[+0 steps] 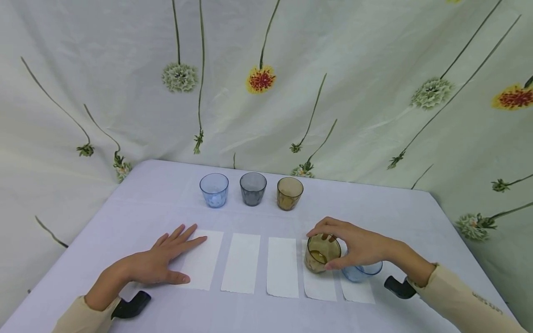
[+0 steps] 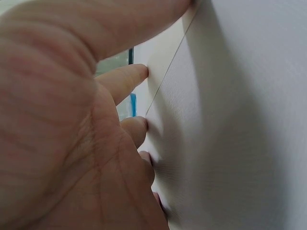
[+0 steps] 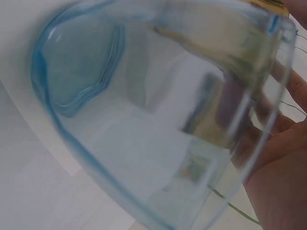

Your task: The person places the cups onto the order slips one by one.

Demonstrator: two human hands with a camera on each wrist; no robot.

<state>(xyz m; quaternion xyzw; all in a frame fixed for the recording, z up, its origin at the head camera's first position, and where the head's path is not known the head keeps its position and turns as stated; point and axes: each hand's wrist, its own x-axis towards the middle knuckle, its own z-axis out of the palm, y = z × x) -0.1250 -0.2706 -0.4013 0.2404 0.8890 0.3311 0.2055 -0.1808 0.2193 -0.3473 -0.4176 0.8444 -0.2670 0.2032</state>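
My right hand [image 1: 354, 243] grips an amber glass [image 1: 318, 259] by its rim, with the thumb on the near side and fingers at the far side. That glass stands upright over the white paper strip [image 1: 319, 289] second from the right. A blue glass [image 1: 354, 274] sits just beyond, on the rightmost strip [image 1: 360, 293], partly covered by the hand. It fills the right wrist view as a large clear-blue glass [image 3: 139, 143]. My left hand [image 1: 156, 261] lies with fingers spread, fingertips on the leftmost strip [image 1: 204, 259]; the left wrist view shows the palm [image 2: 76, 143] close to the table.
Along the back stand a blue glass [image 1: 214, 196], a grey glass [image 1: 253, 194] and an amber glass [image 1: 288, 199]. Two more paper strips lie between the hands, including a middle strip [image 1: 282, 268]. Behind the white-covered table [image 1: 166, 199] hangs a flowered curtain [image 1: 354, 69].
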